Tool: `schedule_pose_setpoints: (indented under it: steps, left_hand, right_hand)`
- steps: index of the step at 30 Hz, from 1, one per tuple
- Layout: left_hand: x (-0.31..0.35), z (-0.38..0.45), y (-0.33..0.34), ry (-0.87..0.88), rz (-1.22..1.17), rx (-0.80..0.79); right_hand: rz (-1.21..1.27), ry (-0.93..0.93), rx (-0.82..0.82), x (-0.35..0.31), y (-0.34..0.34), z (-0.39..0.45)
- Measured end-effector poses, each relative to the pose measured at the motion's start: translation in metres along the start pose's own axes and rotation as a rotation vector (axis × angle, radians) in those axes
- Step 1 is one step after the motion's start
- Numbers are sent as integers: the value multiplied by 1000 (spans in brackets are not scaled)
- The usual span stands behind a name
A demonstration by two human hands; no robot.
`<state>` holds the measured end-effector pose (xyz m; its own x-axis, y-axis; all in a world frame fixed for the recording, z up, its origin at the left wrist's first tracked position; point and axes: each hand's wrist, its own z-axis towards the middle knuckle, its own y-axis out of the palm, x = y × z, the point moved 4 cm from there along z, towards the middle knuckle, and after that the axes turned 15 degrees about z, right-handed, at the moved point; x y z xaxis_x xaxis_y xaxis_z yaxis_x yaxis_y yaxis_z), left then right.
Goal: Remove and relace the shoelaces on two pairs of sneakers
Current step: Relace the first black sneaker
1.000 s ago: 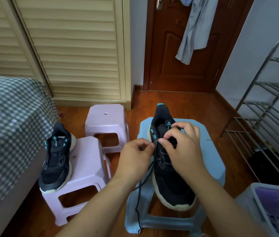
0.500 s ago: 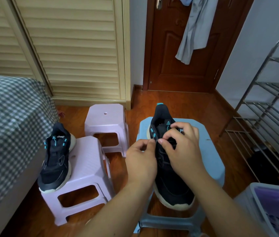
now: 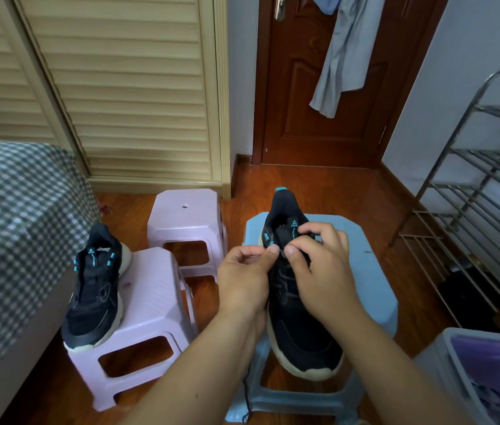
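Sneaker point(image 3: 300, 329) on blue stool point(image 3: 374, 280), both hands (left point(image 3: 244, 279), right point(image 3: 322, 271)) pinching its lace point(image 3: 282, 279).

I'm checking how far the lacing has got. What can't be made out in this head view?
- Upper eyelets of the sneaker on the blue stool: covered by the left hand and right hand.
- The lace: only a thin dangling strand shows; its end is too small.
- Grey bin: cut off by the frame edge.
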<state>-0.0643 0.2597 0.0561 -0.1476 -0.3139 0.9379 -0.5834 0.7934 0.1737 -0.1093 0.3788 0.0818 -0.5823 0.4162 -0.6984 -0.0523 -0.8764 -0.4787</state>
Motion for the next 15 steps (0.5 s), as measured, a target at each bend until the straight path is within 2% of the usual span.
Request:
schedule_pose_setpoints:
  steps: [4, 9, 12, 15]
  left_hand:
    - [2, 2, 1, 98, 86, -36]
    - [4, 6, -3, 257, 220, -4]
    - [8, 10, -6, 365, 388, -4]
    - [13, 11, -6, 425, 476, -11]
  right_hand:
    - [19, 102, 32, -6, 3, 8]
    - [22, 240, 158, -21, 15, 19]
    - [6, 311, 184, -27, 18, 23]
    - [-11, 280, 160, -29, 21, 24]
